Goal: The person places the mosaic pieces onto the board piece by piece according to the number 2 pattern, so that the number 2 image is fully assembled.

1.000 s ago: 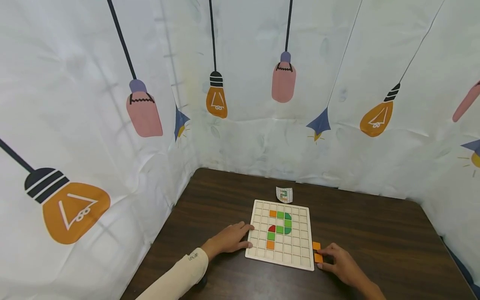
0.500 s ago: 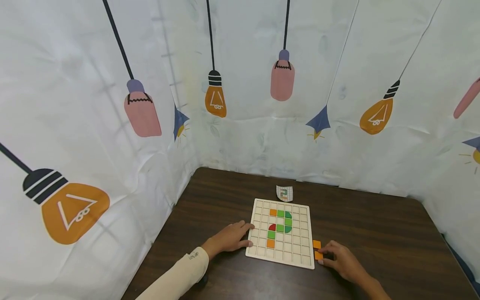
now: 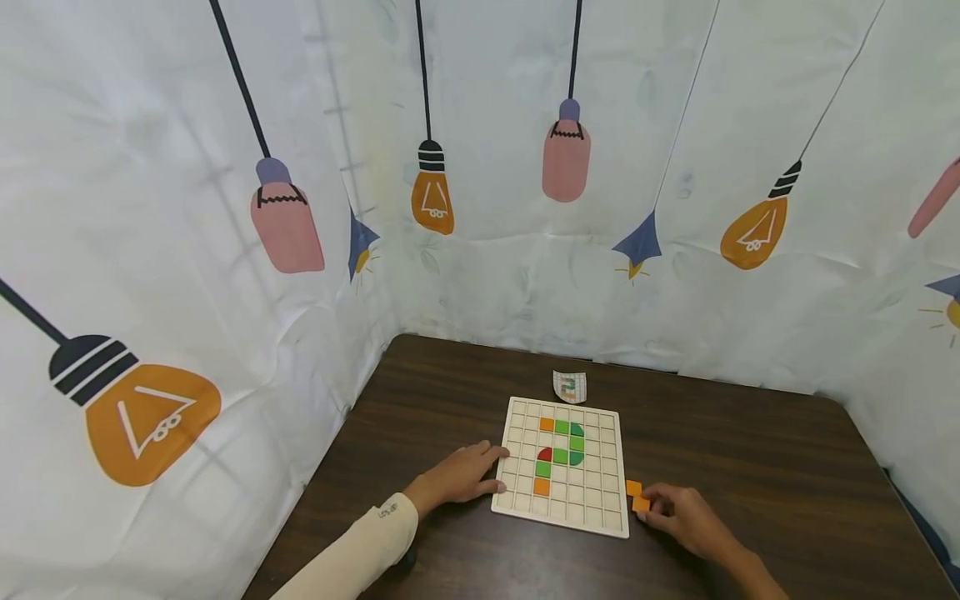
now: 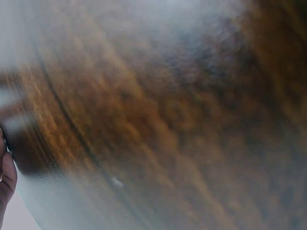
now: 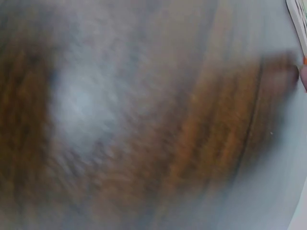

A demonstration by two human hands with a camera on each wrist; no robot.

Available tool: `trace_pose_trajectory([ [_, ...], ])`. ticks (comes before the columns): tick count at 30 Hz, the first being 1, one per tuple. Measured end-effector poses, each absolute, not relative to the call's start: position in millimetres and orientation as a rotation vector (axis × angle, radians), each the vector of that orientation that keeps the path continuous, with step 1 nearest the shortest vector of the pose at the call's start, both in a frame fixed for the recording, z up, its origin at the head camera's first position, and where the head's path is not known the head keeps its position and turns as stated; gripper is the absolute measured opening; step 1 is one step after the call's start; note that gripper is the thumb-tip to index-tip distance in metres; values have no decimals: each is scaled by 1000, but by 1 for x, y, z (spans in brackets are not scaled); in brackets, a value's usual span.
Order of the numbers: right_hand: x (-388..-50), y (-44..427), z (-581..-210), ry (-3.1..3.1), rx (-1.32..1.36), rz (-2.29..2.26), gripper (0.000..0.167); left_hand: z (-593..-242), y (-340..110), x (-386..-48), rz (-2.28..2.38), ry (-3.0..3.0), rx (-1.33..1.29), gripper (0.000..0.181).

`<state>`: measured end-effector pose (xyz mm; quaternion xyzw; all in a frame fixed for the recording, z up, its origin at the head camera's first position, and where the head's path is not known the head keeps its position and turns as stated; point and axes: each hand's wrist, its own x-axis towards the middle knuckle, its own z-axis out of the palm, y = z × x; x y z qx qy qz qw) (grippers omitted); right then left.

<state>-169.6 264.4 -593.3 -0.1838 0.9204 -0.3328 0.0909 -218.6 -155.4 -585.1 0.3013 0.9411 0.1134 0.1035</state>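
A pale gridded board (image 3: 592,504) lies on the dark wooden table in the head view, with orange, green and red tiles forming a figure in its squares. At its left edge rests my left hand (image 3: 461,477), fingertips and thumb touching the rim. Beyond the right edge, my right hand (image 3: 688,520) pinches a loose orange square tile (image 3: 640,505) between thumb and fingers. A second orange tile (image 3: 633,488) lies just behind it, close to the board. The wrist views show mostly blurred table, with only a sliver of each hand at the side.
Behind the board lies a small paper card (image 3: 570,387) printed with a gridded coloured figure. The table (image 3: 735,442) meets a white curtain (image 3: 487,292) with lamp drawings at its back and left sides.
The orange tile in my right hand has slid slightly right, away from the board's edge, and the hand has moved with it. My left hand stays at the board.
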Motion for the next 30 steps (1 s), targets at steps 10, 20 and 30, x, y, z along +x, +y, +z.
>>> trace_pose_trajectory([
  [10, -176, 260, -584, 2836, -543, -1009, 26, -584, -155, -219, 328, 2775, 890, 61],
  [20, -182, 247, -578, 2685, -519, -1238, 28, -582, -154, -218, 335, 2771, 881, 62],
  [30, -184, 225, -574, 2623, -538, -1311, 28, -582, -154, -217, 341, 2771, 879, 61],
])
